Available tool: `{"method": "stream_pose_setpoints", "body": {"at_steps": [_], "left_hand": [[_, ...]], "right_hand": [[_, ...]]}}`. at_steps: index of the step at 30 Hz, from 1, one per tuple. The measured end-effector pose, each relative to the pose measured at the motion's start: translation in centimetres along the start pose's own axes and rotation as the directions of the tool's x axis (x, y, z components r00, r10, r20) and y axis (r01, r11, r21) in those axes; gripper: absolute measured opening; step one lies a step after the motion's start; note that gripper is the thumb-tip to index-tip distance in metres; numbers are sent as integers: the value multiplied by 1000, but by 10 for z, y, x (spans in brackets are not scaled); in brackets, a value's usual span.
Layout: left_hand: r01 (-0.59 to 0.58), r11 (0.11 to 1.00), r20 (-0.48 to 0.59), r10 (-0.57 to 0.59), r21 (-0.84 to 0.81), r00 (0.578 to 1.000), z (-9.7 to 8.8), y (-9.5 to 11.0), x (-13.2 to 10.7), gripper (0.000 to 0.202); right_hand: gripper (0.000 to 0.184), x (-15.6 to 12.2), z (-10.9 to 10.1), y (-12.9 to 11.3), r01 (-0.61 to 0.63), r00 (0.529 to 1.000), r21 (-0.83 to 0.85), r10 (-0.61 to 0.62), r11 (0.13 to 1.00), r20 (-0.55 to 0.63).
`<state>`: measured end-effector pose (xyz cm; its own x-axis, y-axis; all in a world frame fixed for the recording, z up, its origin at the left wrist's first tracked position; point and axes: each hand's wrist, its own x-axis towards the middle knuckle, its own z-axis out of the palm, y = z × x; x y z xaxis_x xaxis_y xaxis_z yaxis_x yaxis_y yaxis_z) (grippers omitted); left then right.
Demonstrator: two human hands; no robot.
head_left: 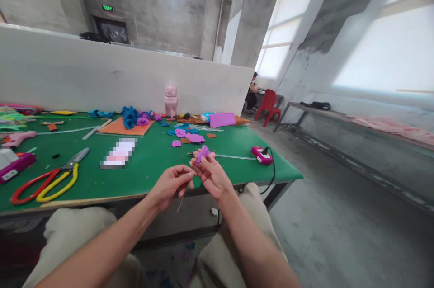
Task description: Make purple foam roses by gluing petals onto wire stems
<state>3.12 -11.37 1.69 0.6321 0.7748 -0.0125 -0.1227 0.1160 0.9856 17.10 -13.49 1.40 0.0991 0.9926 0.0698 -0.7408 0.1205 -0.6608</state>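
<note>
Right at the near edge of the bench [149, 175], a small purple petal piece [203, 153] sits at the top of a thin wire stem [185, 193], which slants down and to the left below the hands. The right hand [212, 175] pinches the purple piece between its fingertips, palm turned toward the camera. The left hand [169, 184] is closed on the stem lower down, thumb and forefinger pressed together just beside the right hand's fingers.

Beyond them on the green bench lie scattered purple and blue cut-outs [188, 135], a pink glue gun [261, 155] with its black cord hanging over the edge, and a long thin rod [233, 157]. Farther back stand a pink bottle [170, 101], a cluster of blue and purple finished flowers [134, 117] on an orange sheet [127, 127], and a purple sheet [222, 119]. To the left lie red and yellow handled scissors [50, 179].

A white partition [101, 75] backs the bench. In the distance a person [252, 91] sits by a red chair [269, 105].
</note>
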Motion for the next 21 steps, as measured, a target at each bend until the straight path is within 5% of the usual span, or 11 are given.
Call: {"method": "stream_pose_setpoints", "body": {"at_steps": [21], "left_hand": [[23,998,-16,-23,52,1000,3,8,-3,23]], "right_hand": [[30,-2,3,0,50,997,-76,-54,996,-46]]}}
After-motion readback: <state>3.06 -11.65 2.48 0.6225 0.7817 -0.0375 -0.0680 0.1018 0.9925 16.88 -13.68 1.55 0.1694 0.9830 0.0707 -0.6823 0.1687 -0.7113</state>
